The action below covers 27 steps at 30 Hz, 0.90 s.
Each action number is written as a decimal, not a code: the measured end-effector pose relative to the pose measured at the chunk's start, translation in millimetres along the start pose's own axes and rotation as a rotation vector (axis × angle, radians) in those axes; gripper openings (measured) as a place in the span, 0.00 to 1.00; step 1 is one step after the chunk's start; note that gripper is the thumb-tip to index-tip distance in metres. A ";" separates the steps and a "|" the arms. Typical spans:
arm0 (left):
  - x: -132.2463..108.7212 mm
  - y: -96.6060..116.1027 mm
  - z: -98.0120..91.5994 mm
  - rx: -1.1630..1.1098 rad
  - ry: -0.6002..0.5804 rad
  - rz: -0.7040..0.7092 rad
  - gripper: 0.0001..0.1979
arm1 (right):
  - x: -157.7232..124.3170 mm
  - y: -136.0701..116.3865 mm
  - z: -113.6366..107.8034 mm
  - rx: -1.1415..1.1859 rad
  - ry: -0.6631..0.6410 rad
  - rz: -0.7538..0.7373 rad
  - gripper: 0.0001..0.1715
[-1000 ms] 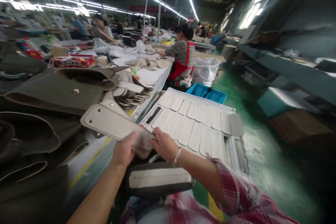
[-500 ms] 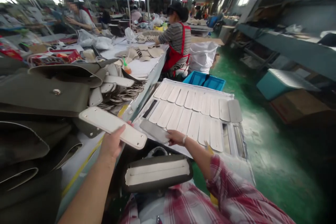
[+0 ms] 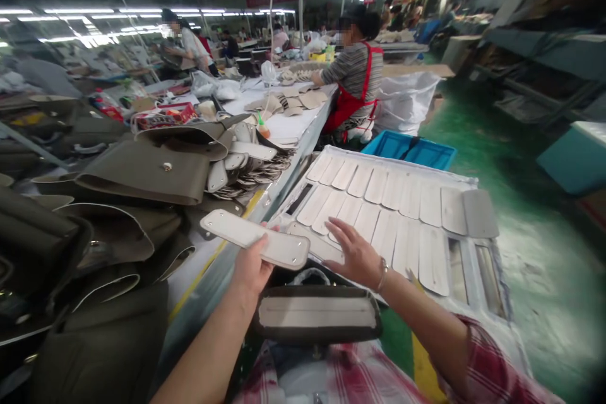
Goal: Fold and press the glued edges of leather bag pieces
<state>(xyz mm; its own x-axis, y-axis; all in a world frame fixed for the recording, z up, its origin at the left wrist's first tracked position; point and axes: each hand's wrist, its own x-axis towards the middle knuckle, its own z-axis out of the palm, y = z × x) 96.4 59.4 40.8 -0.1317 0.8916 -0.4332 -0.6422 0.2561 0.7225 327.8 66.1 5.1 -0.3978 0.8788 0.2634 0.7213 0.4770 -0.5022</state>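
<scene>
My left hand grips a long white panel with rounded ends and metal studs at its corners, thumb on top. My right hand is open, fingers spread, over the near left part of a white board. Beneath its fingertips lies a pale panel, partly covered by the hand. Rows of similar white panels cover the board. In front of my body sits a dark olive bag piece, its long white strip facing up.
On the left table are stacked olive bag bodies and a pile of studded panels. A blue crate stands behind the board. A person in a red apron works further along the table. Boxes and shelving line the right side.
My right hand has let go of the grey panel, which now lies on the board, and its fingers have spread. My left hand still holds the white panel. The view has turned left.
</scene>
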 end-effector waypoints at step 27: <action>-77.6 -26.3 -131.4 1.127 0.068 -0.081 0.24 | -141.2 -18.4 -16.5 0.522 -0.252 0.826 0.14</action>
<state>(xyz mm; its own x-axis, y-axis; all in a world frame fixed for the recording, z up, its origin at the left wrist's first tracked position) 24.3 -65.6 -15.4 -0.1837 0.8437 -0.5045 0.3910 0.5336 0.7499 380.1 -66.6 -9.3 -0.0378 0.8758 -0.4811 0.5109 -0.3968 -0.7626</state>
